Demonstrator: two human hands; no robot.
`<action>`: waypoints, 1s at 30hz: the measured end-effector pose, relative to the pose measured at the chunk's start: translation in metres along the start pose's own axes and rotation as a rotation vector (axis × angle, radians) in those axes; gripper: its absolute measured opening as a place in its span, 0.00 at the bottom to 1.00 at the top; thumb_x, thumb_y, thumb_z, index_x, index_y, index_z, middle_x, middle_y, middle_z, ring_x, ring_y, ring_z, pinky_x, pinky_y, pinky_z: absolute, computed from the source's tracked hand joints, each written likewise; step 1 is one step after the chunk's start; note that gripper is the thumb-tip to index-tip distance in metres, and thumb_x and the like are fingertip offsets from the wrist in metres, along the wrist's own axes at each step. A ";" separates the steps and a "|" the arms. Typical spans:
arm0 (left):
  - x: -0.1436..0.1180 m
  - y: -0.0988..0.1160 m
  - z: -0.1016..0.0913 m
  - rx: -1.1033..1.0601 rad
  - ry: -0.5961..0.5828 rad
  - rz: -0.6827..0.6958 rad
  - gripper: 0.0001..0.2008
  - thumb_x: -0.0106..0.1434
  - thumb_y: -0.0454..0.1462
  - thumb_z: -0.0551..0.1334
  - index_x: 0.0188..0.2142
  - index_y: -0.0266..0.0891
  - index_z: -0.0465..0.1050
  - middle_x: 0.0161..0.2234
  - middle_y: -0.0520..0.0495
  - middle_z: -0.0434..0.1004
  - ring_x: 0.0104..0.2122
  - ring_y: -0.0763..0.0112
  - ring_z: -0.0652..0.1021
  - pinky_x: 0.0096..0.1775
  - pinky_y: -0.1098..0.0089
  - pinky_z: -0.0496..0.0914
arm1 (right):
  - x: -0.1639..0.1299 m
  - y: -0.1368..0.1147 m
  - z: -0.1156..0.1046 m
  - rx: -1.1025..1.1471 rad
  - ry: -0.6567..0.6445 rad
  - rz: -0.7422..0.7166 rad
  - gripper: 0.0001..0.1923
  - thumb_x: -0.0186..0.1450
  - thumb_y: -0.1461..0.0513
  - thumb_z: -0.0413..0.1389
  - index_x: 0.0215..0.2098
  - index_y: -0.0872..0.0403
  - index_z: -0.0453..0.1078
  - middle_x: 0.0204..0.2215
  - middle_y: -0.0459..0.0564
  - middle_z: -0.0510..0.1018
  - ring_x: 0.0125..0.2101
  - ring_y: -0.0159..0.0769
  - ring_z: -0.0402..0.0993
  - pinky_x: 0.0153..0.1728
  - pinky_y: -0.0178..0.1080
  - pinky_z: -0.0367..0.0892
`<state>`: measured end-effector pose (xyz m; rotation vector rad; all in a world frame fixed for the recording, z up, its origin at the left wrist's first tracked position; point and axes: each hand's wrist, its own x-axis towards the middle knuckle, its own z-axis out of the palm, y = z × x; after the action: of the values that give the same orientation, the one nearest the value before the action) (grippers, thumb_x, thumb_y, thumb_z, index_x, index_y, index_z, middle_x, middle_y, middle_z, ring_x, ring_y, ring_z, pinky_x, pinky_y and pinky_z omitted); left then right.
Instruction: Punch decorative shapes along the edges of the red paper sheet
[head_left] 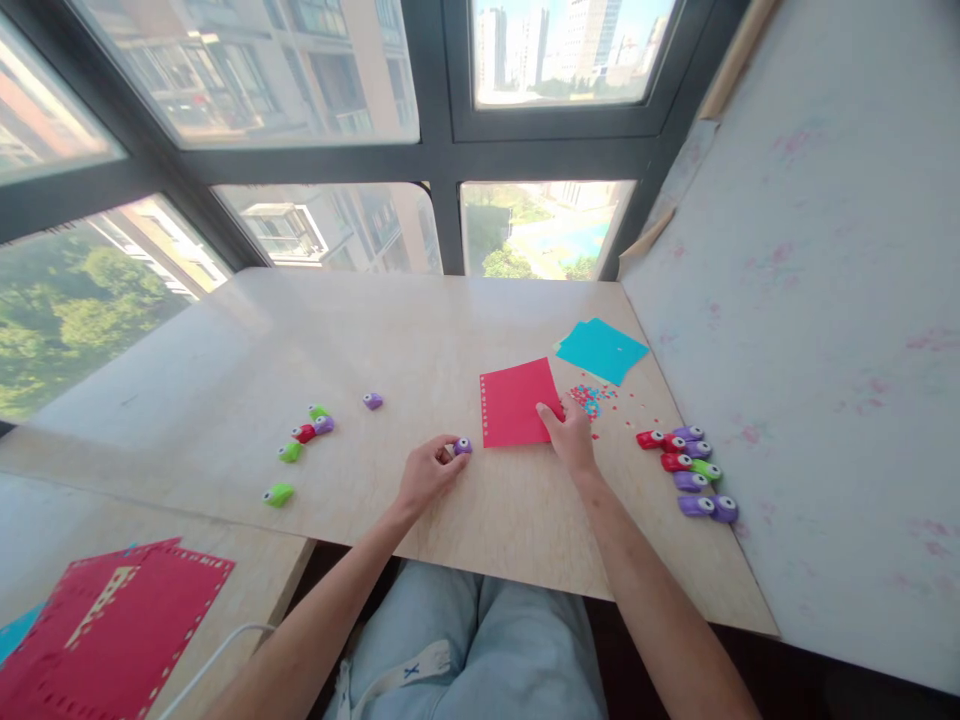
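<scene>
My left hand [430, 474] is closed around a small purple craft paper punch [463, 446], just off the lower left corner of a red paper sheet [517, 405]. Punched holes run down the sheet's left edge. My right hand [570, 432] grips the sheet at its right side, with the thumb on top and the fingers partly hidden. Close by the right hand lies a scatter of tiny red and blue paper bits [589, 400].
Blue paper sheets [602, 350] lie behind the bits. Several red, purple and green punches [694, 470] stand by the right wall, and more punches [304, 433] lie at left. Punched red sheets [161, 610] and a white cable [214, 665] are at lower left. Windows border the back.
</scene>
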<state>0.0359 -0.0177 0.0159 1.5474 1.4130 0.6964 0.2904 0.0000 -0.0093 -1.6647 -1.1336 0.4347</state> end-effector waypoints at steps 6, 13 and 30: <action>-0.004 -0.004 -0.009 -0.389 0.116 -0.010 0.22 0.53 0.49 0.67 0.40 0.34 0.73 0.21 0.57 0.65 0.16 0.80 0.65 0.17 0.77 0.66 | -0.001 -0.008 -0.007 0.124 -0.081 0.007 0.18 0.60 0.49 0.56 0.37 0.54 0.71 0.36 0.56 0.78 0.36 0.45 0.75 0.41 0.46 0.70; -0.007 -0.014 -0.012 -0.555 0.140 0.000 0.20 0.55 0.47 0.67 0.38 0.34 0.69 0.21 0.56 0.68 0.15 0.81 0.66 0.17 0.78 0.66 | -0.020 -0.020 0.004 0.179 -0.321 -0.144 0.18 0.62 0.52 0.58 0.46 0.53 0.71 0.43 0.55 0.80 0.41 0.44 0.77 0.45 0.46 0.72; -0.012 -0.004 -0.006 -0.536 0.229 -0.006 0.20 0.53 0.48 0.67 0.38 0.35 0.70 0.20 0.56 0.68 0.16 0.81 0.66 0.18 0.79 0.66 | 0.010 -0.007 -0.032 0.267 0.050 0.183 0.21 0.58 0.49 0.59 0.40 0.55 0.70 0.29 0.49 0.77 0.20 0.35 0.68 0.17 0.36 0.64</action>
<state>0.0261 -0.0278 0.0168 1.0663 1.2533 1.1686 0.3155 -0.0090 0.0121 -1.5392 -0.8485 0.6292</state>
